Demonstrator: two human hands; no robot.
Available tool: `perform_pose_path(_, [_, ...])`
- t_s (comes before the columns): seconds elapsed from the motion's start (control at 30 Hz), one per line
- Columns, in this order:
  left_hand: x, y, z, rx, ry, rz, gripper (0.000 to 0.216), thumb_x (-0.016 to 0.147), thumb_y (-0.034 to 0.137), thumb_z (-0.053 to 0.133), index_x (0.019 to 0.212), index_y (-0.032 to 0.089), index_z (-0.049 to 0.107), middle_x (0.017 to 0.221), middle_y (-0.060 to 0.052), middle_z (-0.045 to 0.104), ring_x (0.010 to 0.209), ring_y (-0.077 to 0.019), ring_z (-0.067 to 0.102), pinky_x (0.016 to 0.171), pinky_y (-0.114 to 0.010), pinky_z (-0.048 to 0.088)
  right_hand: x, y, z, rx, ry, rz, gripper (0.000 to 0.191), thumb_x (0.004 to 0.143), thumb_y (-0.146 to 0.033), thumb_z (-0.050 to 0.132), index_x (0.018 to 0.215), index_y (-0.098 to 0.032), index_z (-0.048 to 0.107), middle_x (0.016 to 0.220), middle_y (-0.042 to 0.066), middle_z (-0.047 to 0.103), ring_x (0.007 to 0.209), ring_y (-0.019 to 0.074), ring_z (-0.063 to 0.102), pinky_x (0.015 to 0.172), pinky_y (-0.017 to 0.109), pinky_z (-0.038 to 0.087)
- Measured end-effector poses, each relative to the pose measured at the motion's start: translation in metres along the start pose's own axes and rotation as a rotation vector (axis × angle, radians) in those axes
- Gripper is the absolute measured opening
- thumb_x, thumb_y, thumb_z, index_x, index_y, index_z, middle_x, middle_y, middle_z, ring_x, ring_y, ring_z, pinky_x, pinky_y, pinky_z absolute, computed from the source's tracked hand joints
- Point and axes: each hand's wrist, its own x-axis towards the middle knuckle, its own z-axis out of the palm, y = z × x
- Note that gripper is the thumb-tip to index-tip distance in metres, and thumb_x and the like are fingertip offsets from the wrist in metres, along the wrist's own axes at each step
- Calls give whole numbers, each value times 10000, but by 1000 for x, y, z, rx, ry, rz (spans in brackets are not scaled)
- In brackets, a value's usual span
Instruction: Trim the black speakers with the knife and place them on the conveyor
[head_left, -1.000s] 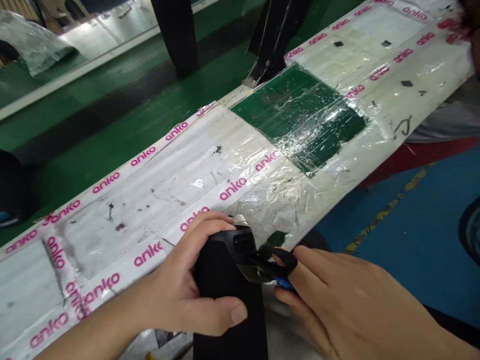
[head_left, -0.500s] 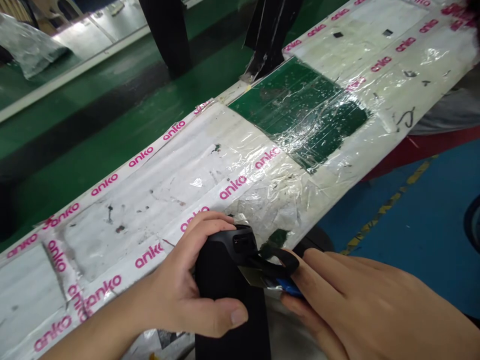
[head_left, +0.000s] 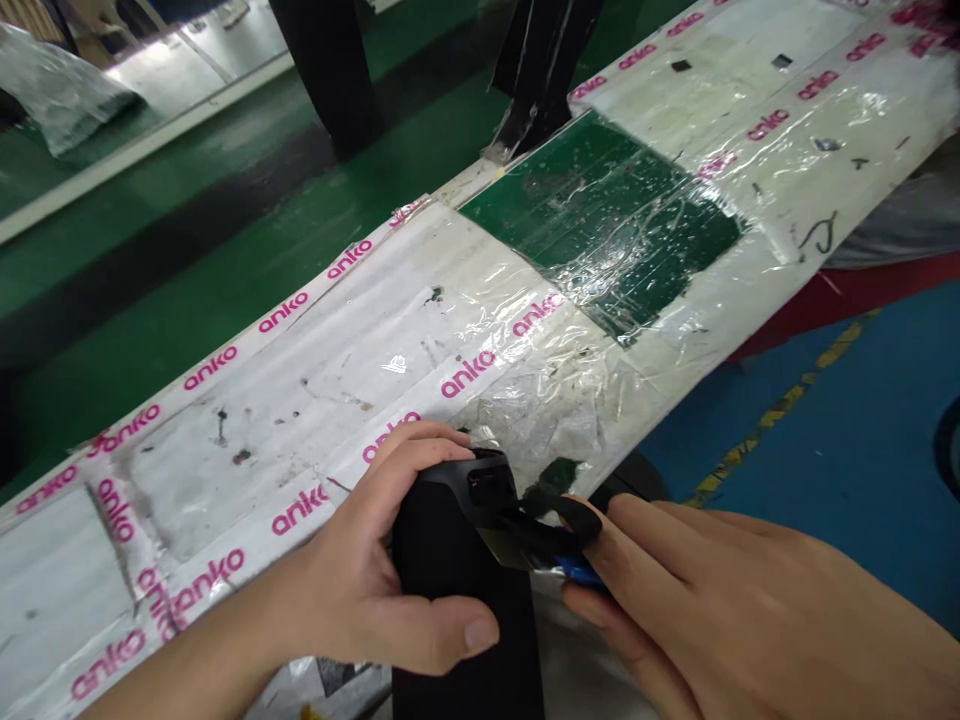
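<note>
My left hand [head_left: 367, 585] is wrapped round the upper end of a long black object [head_left: 457, 550], fingers over the far side and thumb across the near face. A dark plastic end piece with a slot [head_left: 487, 485] tops that object. From beside the slot a black strap [head_left: 574, 515] runs to my right hand [head_left: 727, 600], looping at its fingertips. My right hand is closed on the strap, and a small blue piece [head_left: 579, 570] shows just under it, partly covered by the fingers. I cannot tell what the blue piece is. The lower part of the black object leaves the frame.
A long worktop [head_left: 360, 350] covered with white sheets and pink-lettered tape runs diagonally, with a green patch [head_left: 600, 220] and scraps on it. Beyond are dark posts [head_left: 330, 70] and a clear plastic bag [head_left: 60, 90]. Blue floor [head_left: 847, 440] lies to the right.
Hardly anything differs. The view has shifted very slightly, and both hands keep the same grip on the black object and the strap.
</note>
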Motion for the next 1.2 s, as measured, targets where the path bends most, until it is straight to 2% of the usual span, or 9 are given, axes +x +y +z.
perform_pose_path(0.3, [-1,-2,-1,-4,-9,-9,853,771,454,936,1494,391,487,1457,-85,479,1398,-380,470,1200,-561,434,0,1,4,-17,11,-6,334,1137,-266,247,1151,-157,563,677,3,631,471,202,634,418,328,414])
perform_pose_path(0.53, [-4,0,-3,-28,-36,-23,839,781,422,932,1497,396,495,1472,-87,467,1419,-385,452,1208,-554,430,2,1,3,-99,-25,-14,359,1127,-236,210,1179,-139,551,651,9,607,439,229,615,398,359,370])
perform_pose_path(0.73, [-4,-1,-4,-38,-25,-19,800,797,448,922,1484,380,518,1450,-103,489,1399,-393,475,1180,-564,459,9,7,8,50,-41,20,428,1130,-221,180,919,-238,552,623,5,587,393,209,583,371,361,335])
perform_pose_path(0.83, [-2,0,-3,-29,-37,-9,812,795,440,921,1489,380,505,1453,-99,480,1408,-384,459,1184,-542,454,8,6,7,99,-48,35,437,1126,-211,208,887,-237,573,619,10,613,398,198,601,371,357,341])
perform_pose_path(1.0, [5,4,-1,52,-45,14,765,815,369,897,1473,367,507,1414,-89,508,1346,-364,500,1168,-537,459,12,10,-3,109,-101,22,493,1147,-268,145,865,-255,549,557,-10,584,337,199,561,356,366,273])
perform_pose_path(1.13, [5,3,0,57,-31,44,729,843,370,879,1470,353,507,1410,-95,523,1349,-360,512,1153,-518,473,22,13,-14,112,-156,29,389,1124,-263,274,880,-254,578,558,-14,600,355,216,550,392,386,233])
perform_pose_path(1.2, [2,1,1,52,-3,59,746,834,390,890,1473,349,508,1423,-98,520,1356,-364,513,1171,-531,454,22,12,-18,116,-171,-27,335,1096,-232,338,885,-269,594,597,-14,621,387,226,554,406,403,196])
